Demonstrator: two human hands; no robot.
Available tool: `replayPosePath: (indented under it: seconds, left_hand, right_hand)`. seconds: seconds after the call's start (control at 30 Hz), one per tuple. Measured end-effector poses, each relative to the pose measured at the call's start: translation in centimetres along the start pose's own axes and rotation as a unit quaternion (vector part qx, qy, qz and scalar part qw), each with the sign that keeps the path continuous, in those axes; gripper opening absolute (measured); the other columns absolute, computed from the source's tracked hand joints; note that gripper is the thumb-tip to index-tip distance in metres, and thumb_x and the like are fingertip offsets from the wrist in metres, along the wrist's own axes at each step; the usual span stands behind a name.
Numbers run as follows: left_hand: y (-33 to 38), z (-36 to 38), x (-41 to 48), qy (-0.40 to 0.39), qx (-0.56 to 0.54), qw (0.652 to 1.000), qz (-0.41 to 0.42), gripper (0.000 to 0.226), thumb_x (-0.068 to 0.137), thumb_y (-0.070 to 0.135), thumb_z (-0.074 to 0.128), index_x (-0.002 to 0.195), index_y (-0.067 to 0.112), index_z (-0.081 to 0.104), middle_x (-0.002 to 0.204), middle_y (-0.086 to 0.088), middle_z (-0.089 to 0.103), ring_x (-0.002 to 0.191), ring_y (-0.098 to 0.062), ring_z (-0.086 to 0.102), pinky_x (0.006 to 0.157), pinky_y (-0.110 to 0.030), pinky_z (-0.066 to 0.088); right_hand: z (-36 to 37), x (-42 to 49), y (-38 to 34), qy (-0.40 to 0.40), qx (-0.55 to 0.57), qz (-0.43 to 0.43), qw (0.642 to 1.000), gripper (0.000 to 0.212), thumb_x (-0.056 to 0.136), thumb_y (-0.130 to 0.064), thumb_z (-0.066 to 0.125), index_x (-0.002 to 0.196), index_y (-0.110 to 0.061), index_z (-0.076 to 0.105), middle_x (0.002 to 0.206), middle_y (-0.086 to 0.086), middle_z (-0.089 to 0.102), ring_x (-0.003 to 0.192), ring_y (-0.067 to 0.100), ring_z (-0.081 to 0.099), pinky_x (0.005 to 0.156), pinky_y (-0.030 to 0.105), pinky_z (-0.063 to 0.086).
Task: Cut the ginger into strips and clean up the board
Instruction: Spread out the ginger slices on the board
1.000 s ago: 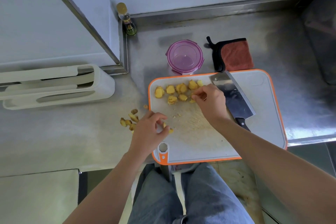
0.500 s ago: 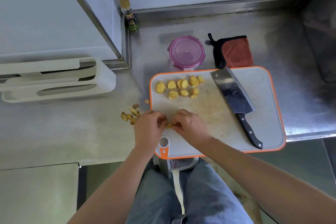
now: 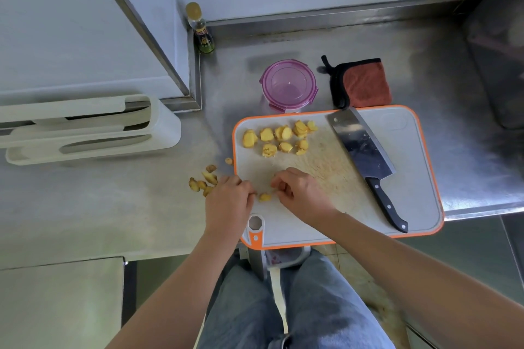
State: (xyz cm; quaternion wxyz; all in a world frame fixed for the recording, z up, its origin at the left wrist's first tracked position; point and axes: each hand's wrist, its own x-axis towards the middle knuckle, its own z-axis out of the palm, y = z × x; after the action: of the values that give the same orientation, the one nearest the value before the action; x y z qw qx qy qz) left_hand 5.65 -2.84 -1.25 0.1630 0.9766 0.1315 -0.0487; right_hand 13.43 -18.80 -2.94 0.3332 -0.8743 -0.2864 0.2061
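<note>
I judge I'm not far along: the ginger slices (image 3: 279,136) lie in two loose rows at the far left of the board (image 3: 411,178), still thick rounds with no strips cut that I can see, and the knife (image 3: 363,150) lies flat on the board to their right, nobody holding it. A heap of peel scraps (image 3: 204,181) sits on the desk (image 3: 113,207) just off the board's left edge, so the stripping and all the clearing up are still left. My left hand (image 3: 228,201) has its fingers curled, the tips pinching a small ginger piece (image 3: 265,197) at the board's near left. My right hand (image 3: 304,195) is curled just beside that piece, but I cannot tell if it grips it. A second ago my right hand was up by the slices, next to the blade. Half a second ago both hands were bunched together over the small piece, and now they have parted a little so it shows between them. The slices and knife have not moved.
</note>
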Motion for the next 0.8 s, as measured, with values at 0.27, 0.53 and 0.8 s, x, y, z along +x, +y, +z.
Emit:
replayPosePath:
  seconds: [0.27, 0.53, 0.8]
  left_hand:
    - [0.1, -0.5, 0.5, -0.013, -0.121, 0.992, 0.029, 0.005, 0.08, 0.022, 0.074, 0.085, 0.02, 0.072, 0.08, 0.008, 0.065, 0.078, -0.011, 0.058, 0.06, -0.025, 0.048]
    - [1.6, -0.3, 0.7, -0.054, -0.036, 0.997, 0.03, 0.017, 0.089, 0.031, 0.066, 0.103, 0.025, 0.074, 0.088, 0.002, 0.065, 0.091, -0.018, 0.056, 0.065, -0.029, 0.046]
    - [2.6, -0.7, 0.8, -0.11, 0.067, 0.99, 0.054, 0.012, 0.092, 0.022, 0.061, 0.097, 0.021, 0.072, 0.095, 0.002, 0.058, 0.093, -0.017, 0.051, 0.064, -0.028, 0.047]
  right_hand:
    - [-0.5, 0.3, 0.4, 0.0, 0.049, 0.036, 0.998, 0.019, 0.08, 0.002, 0.06, 0.093, -0.008, 0.068, 0.087, 0.003, 0.063, 0.076, 0.016, 0.058, 0.07, 0.028, 0.05]
    - [-1.0, 0.2, 0.4, -0.019, 0.058, 0.035, 0.998, 0.018, 0.083, 0.0, 0.06, 0.095, -0.011, 0.068, 0.085, -0.001, 0.059, 0.075, 0.013, 0.056, 0.067, 0.021, 0.047]
    - [-2.3, -0.5, 1.2, -0.007, 0.065, 0.046, 0.997, 0.02, 0.084, 0.003, 0.057, 0.094, -0.011, 0.068, 0.087, -0.002, 0.061, 0.074, 0.008, 0.054, 0.066, 0.015, 0.044]
